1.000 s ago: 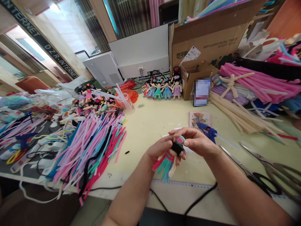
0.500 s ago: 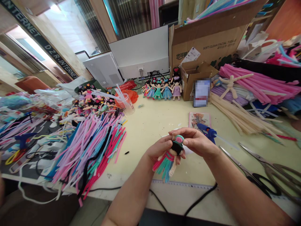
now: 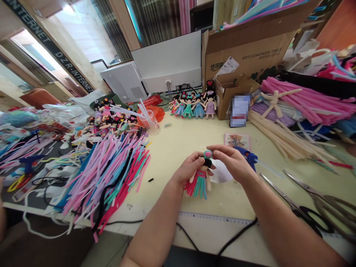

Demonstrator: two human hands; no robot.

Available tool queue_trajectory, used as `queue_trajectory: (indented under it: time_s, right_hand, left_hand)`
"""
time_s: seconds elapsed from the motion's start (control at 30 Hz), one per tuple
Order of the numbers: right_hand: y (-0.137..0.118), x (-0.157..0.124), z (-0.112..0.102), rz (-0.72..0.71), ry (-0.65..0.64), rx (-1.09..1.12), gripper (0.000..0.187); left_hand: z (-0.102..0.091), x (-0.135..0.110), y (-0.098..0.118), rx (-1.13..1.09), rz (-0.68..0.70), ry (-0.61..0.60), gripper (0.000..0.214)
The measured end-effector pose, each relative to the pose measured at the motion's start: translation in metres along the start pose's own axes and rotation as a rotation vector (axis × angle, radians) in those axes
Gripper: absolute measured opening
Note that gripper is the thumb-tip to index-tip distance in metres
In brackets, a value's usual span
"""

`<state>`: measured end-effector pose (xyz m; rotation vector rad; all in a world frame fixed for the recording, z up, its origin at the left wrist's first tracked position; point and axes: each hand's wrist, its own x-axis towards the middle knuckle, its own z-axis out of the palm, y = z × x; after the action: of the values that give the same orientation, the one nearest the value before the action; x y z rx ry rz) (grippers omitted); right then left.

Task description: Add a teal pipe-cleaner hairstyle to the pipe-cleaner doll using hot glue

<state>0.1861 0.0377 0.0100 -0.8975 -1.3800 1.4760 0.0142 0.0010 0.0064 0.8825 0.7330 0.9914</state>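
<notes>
Above the table I hold a small pipe-cleaner doll (image 3: 200, 181) with black hair and a skirt of pink, teal and blue strips. My left hand (image 3: 190, 168) is closed round the doll's head and side. At the top of the head sits a round teal-and-pink piece (image 3: 207, 154). My right hand (image 3: 228, 159) pinches this round piece at its edge, thumb and forefinger together. A blue glue gun (image 3: 250, 157) lies just beyond my right hand. Under the hands a whitish round sheet (image 3: 222, 172) shows in part.
Bundles of coloured pipe cleaners (image 3: 102, 174) cover the left side. Finished dolls (image 3: 194, 105) stand at the back, beside a cardboard box (image 3: 241, 55) and a phone (image 3: 239, 110). Two pairs of scissors (image 3: 292, 202) lie at the right. A ruler (image 3: 211, 218) runs along the front edge.
The doll has moved slightly up and been turned more upright, its skirt now hanging nearly straight and its front showing more. My right hand has shifted a little up with the round piece.
</notes>
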Motion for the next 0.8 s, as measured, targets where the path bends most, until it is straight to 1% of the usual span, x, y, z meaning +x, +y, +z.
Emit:
queue_trajectory:
  time_s: [0.13, 0.27, 0.33, 0.43, 0.5, 0.6, 0.7, 0.8]
  right_hand:
    - [-0.003, 0.000, 0.007, -0.062, 0.051, -0.108, 0.035]
    - [-0.002, -0.001, 0.012, -0.105, 0.073, -0.175, 0.028]
    - [-0.001, -0.001, 0.013, -0.097, 0.082, -0.174, 0.025]
    - [-0.001, -0.001, 0.012, -0.067, 0.086, -0.149, 0.029]
    - [-0.002, 0.000, 0.010, -0.071, 0.120, -0.143, 0.032]
    - [-0.001, 0.002, 0.008, -0.083, 0.166, -0.137, 0.031]
    - [0.004, 0.003, 0.010, -0.054, 0.135, -0.166, 0.030]
    - [0.011, 0.002, 0.014, 0.015, 0.043, -0.260, 0.032]
  left_hand:
    - [-0.003, 0.004, -0.005, 0.042, 0.002, 0.002, 0.044]
    - [-0.003, 0.005, -0.008, 0.051, 0.001, -0.010, 0.045]
    - [-0.002, 0.004, -0.008, 0.054, -0.003, -0.008, 0.044]
    - [-0.001, 0.004, -0.006, 0.036, -0.011, 0.017, 0.045]
    - [-0.001, 0.004, -0.004, 0.006, -0.003, 0.042, 0.048]
    - [-0.003, 0.004, -0.001, -0.048, 0.037, 0.077, 0.051]
    - [-0.010, 0.006, 0.000, -0.083, 0.111, 0.143, 0.044]
    - [-0.017, 0.008, -0.001, -0.112, 0.185, 0.211, 0.040]
